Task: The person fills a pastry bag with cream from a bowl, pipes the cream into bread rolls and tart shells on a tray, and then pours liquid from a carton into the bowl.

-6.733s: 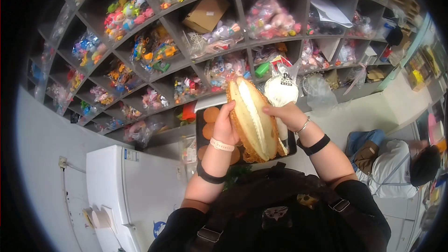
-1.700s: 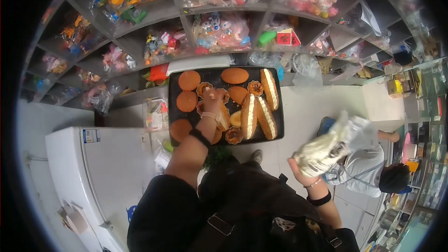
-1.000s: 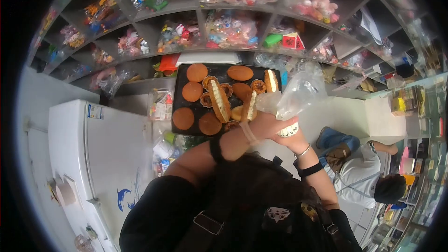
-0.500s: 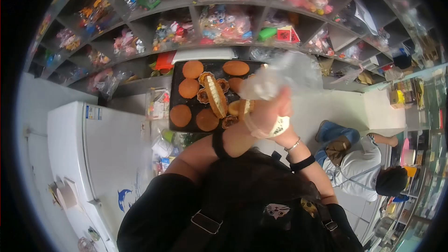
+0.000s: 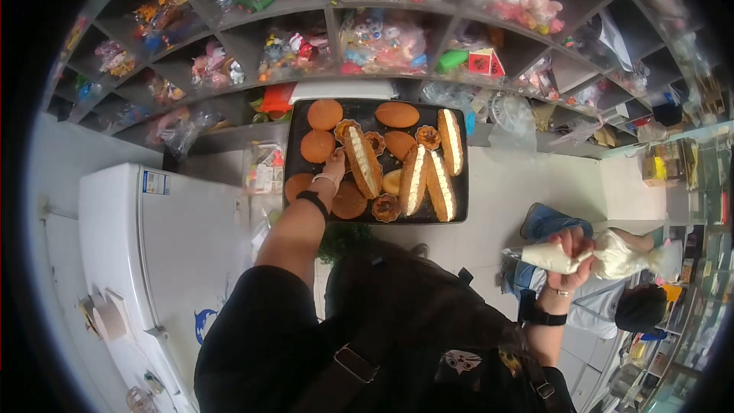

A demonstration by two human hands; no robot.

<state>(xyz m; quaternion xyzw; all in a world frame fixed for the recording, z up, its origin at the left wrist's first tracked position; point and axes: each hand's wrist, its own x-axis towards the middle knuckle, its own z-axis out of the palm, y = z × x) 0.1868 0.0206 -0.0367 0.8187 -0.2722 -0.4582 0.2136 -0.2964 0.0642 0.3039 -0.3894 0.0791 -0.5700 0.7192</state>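
Observation:
On a dark baking tray [image 5: 382, 104] lie round brown cakes [image 5: 326, 115] and long folded cakes filled with white cream [image 5: 413, 180]. Small tarts [image 5: 385, 208] sit among them. My left hand [image 5: 334, 167] reaches over the tray's left half, between the round cakes and one cream-filled cake [image 5: 362, 160]; its fingers point down and are too small and partly hidden to tell their grip. Off to the right of the tray, my right hand [image 5: 572, 254] is wrapped around a piping bag [image 5: 547, 257] of white cream, whose full part hangs out behind the hand.
Shelves [image 5: 329, 11] with bagged toys run behind the tray. A white fridge [image 5: 183, 245] stands at the left. At the right a person [image 5: 604, 298] in a white top is near a glass-fronted counter [image 5: 699, 260]. Clear plastic packaging [image 5: 512, 118] sits behind the tray.
Both hands were together over the tray with the piping bag. The right hand has carried the bag away to the right, and the left has moved left over the cakes.

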